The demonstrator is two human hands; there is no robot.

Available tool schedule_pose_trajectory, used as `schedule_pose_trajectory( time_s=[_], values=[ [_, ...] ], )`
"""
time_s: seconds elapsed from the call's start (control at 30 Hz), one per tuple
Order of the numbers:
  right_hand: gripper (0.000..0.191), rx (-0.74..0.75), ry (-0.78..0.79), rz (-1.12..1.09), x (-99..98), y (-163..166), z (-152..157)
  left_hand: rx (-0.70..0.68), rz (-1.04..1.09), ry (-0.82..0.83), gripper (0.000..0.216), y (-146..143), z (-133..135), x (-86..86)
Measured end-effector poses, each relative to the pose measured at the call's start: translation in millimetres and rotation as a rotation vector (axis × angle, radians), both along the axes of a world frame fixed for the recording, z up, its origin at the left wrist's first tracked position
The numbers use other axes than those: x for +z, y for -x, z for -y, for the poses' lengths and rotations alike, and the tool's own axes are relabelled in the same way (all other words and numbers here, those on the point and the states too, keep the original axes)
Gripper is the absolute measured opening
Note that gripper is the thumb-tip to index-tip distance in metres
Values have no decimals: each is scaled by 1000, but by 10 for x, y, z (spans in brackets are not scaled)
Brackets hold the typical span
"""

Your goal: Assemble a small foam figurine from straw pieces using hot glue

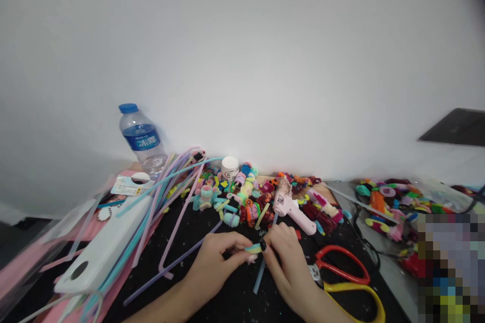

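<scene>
My left hand (214, 260) and my right hand (288, 257) meet low in the middle of the head view, over a black mat (197, 227). Both pinch a small yellow and blue fuzzy strip (253, 249) between thumbs and fingertips. A pale blue pipe cleaner (260, 275) runs downward from beneath my right hand. Just beyond my right hand lies a pink glue gun (293, 209). A heap of small colourful fuzzy pieces (246, 192) sits behind both hands.
A water bottle (142, 139) stands at the back left against the white wall. Long pastel pipe cleaners (166, 197) lie over a white package (102, 247) on the left. Red and yellow scissors (343, 275) lie right of my hand. More colourful pieces (394, 199) fill the right side.
</scene>
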State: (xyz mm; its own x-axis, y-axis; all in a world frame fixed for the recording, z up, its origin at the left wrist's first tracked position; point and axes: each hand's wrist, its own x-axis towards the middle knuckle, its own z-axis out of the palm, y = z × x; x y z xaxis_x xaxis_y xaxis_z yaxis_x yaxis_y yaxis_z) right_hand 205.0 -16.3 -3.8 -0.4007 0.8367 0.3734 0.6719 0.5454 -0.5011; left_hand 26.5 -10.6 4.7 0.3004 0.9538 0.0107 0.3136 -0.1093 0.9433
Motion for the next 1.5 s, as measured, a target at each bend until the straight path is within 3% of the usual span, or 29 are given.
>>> schedule_pose_trajectory(
  time_s=[0.3, 0.5, 0.73, 0.93, 1.1, 1.27, 1.5],
  values=[
    [17, 42, -5, 28, 6, -20, 17, 2, 4, -106, 10, 25, -23, -61],
    [17, 26, -6, 27, -12, -29, 6, -23, 129, 81, 12, -5, -24, -88],
    [12, 56, 42, 29, 44, -33, 19, -5, 67, 59, 11, -3, -36, -71],
    [14, 71, 34, 18, 55, -35, 14, 3, 215, 220, 16, 0, -65, -96],
    [13, 59, 26, 28, 50, -43, 10, -8, 264, 256, 14, 7, -79, -92],
    [14, 60, 33, 28, 47, -57, 16, -22, 223, 205, 9, -1, -57, -55],
    [14, 67, 48, -39, 22, -67, 30, -34, 37, -14, 16, 8, -16, -15]
  ],
)
